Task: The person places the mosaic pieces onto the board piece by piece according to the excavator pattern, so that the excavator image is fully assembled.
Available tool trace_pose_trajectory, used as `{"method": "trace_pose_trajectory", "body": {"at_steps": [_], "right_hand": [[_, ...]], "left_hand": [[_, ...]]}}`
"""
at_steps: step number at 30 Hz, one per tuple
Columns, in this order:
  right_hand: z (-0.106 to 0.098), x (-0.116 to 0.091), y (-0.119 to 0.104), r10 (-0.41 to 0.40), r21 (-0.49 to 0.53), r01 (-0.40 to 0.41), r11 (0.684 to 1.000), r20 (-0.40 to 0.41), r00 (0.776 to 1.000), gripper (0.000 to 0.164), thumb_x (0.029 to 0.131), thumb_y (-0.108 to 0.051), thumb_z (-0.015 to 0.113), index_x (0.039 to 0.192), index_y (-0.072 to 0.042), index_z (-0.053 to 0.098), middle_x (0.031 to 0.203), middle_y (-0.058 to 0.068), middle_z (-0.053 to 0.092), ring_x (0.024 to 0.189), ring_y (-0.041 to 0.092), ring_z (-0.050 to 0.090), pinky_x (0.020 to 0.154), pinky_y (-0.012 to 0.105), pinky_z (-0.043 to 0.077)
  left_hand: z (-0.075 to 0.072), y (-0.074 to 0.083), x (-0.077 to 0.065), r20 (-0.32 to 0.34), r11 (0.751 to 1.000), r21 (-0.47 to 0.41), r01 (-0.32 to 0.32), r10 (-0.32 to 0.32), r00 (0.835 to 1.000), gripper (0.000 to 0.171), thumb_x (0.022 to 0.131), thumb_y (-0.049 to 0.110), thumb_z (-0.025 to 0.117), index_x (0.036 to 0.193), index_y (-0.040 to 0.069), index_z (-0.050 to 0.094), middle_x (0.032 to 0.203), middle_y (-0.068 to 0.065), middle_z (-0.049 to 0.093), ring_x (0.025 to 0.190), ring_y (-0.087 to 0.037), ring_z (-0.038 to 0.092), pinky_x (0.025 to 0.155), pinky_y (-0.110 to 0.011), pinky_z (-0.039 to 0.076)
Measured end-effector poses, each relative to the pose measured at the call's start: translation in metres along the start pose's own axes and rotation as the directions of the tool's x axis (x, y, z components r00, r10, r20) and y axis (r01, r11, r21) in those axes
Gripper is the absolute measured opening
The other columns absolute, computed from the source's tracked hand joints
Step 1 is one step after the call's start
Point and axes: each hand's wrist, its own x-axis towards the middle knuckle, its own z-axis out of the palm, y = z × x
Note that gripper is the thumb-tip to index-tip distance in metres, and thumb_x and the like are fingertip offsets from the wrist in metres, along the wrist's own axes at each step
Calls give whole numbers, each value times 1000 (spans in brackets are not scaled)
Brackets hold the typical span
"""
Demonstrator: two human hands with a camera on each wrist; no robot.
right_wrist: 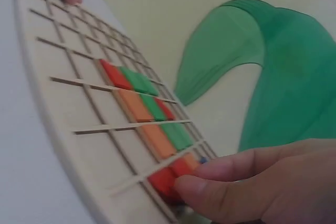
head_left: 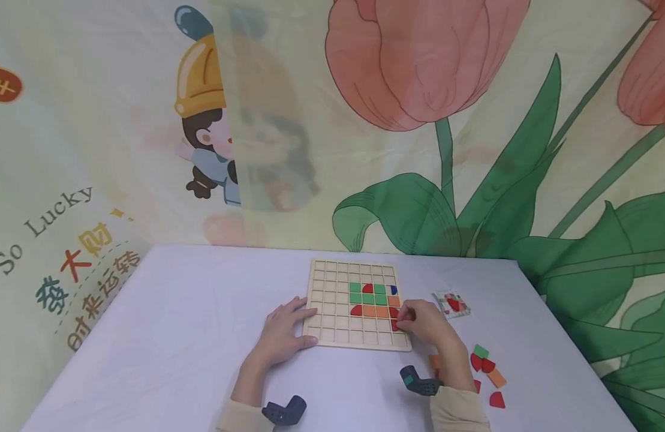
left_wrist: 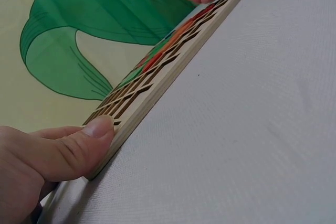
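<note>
A wooden grid board (head_left: 332,333) lies on the white table, with green, red, orange and blue tiles in several of its cells. My left hand (head_left: 280,333) rests at the board's left edge, its thumb (left_wrist: 100,128) laid over the near corner and its fingers extended along the side. At the right side of the board, my right hand (head_left: 426,321) pinches a red quarter-round tile (right_wrist: 165,184) between thumb and forefinger, right at a cell below another red tile. The fingertips partly cover that tile.
Loose red, orange and green tiles (head_left: 496,377) lie on the table (head_left: 165,360) to the right, some partly hidden by my right forearm. A patterned card (head_left: 452,303) with a red piece on it lies beyond my right hand. A printed cloth (head_left: 289,120) hangs behind the table.
</note>
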Motion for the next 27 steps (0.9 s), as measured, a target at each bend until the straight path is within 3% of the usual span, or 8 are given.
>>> {"method": "trace_pose_trajectory", "body": {"at_steps": [7,12,14,19,22,27], "right_hand": [[-33,-21,24,102,-34,-98,995,150,983,28,74,-15,81,95,-15,62,79,6,51,78,19,48,61,28,44],[-42,-28,42,219,-87,-204,975,238,946,41,67,-22,85,100,-17,61,106,17,59,96,30,50,73,47,54],[-40,-28,45,242,-75,-230,970,247,938,41,67,-23,85,100,-16,61,110,19,59,99,33,49,73,48,54],[-31,-23,43,214,-57,-207,977,188,959,33,72,-20,82,96,-14,61,92,10,56,86,25,49,64,32,48],[-26,-17,40,167,-33,-164,986,112,980,26,77,-20,78,96,-13,62,86,9,52,82,22,48,62,28,44],[-20,-10,40,123,-10,-123,992,50,991,25,82,-20,74,102,-14,63,85,9,51,80,21,47,59,26,43]], "left_hand": [[-2,3,2,-2,1000,-4,-15,15,1000,56,75,28,76,127,14,60,147,-10,44,143,-30,29,118,-53,17],[-2,4,2,-4,1000,1,-8,8,1000,56,75,28,76,126,14,61,147,-10,44,142,-30,30,118,-53,18],[-2,4,1,0,1000,1,0,0,1000,56,75,28,76,127,14,61,147,-10,44,143,-30,29,118,-53,17],[-3,4,-1,6,1000,0,6,-6,1000,56,75,28,77,127,14,60,147,-9,44,143,-30,29,118,-52,17],[-3,4,0,5,1000,-6,14,-14,1000,57,75,28,77,128,15,60,147,-8,43,143,-30,28,118,-52,17],[-2,4,0,16,999,-13,31,-31,999,57,75,30,76,128,17,60,149,-7,42,144,-29,27,119,-52,16]]}}
